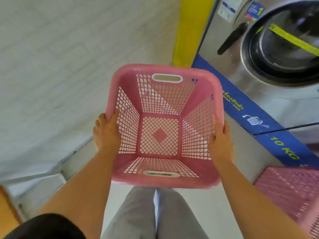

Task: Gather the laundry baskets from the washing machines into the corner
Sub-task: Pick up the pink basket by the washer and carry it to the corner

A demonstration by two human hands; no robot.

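While both hands – left hand (107,133), right hand (220,137) – grip pink basket (120,80) rims (empty), washing machine (269,54) stands right

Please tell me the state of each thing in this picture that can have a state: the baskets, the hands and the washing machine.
Pink basket: empty, upright, held up off the floor by its two side rims.
Left hand: closed on the basket's left rim.
Right hand: closed on the basket's right rim.
Second pink basket: at the lower right, not held, contents cannot be told.
Washing machine: round door looks open.
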